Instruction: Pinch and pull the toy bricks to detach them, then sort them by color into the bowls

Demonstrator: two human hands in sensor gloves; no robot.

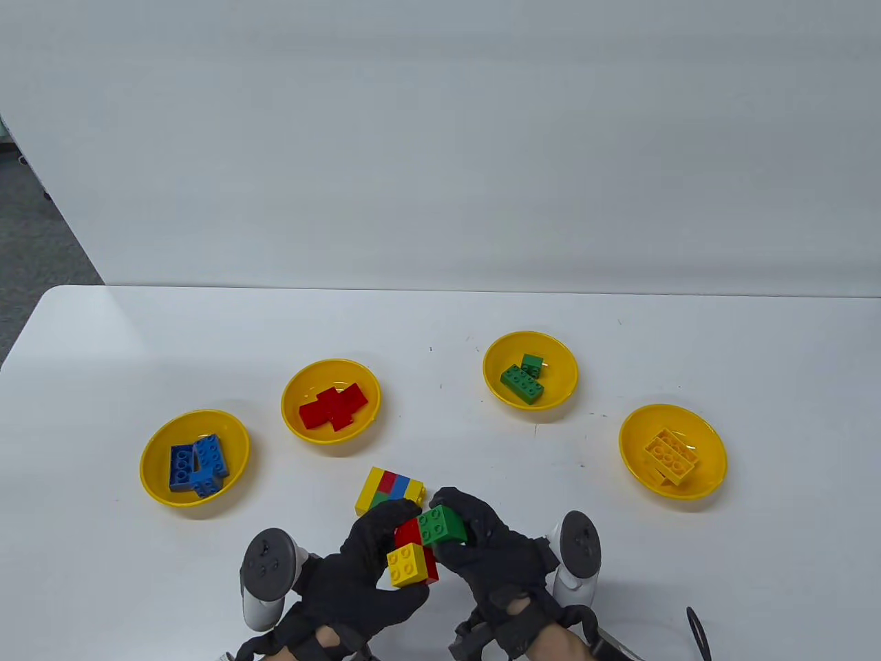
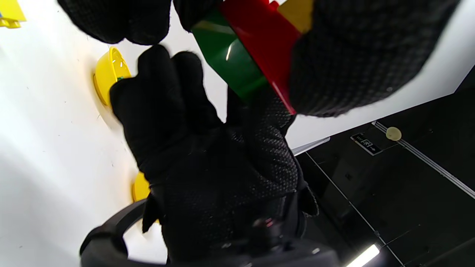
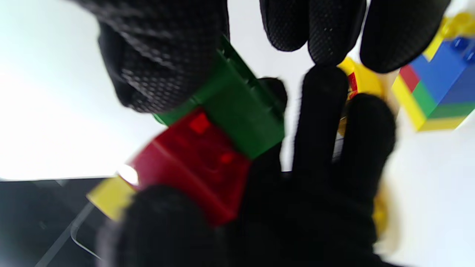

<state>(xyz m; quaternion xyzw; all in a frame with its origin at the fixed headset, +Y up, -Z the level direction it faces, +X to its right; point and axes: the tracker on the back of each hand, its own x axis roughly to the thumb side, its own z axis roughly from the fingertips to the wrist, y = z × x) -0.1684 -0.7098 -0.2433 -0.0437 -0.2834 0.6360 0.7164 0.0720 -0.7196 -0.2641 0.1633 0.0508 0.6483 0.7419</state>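
Note:
Low at the table's front, both gloved hands hold a small cluster of joined bricks in the air. My right hand (image 1: 462, 527) pinches the green brick (image 1: 442, 525) on top, seen close in the right wrist view as the green brick (image 3: 237, 100). My left hand (image 1: 385, 551) grips the red brick (image 1: 411, 533) and yellow brick (image 1: 406, 564) below it. The green brick still touches the red brick (image 3: 196, 159). A second block of stacked bricks (image 1: 389, 490) in yellow, red, blue and green lies on the table just behind the hands.
Four yellow bowls stand in an arc: one with blue bricks (image 1: 155, 475) at the left, one with red bricks (image 1: 296, 392), one with green bricks (image 1: 561, 365), one with yellow bricks (image 1: 709, 441) at the right. The table's front edge is right under the wrists.

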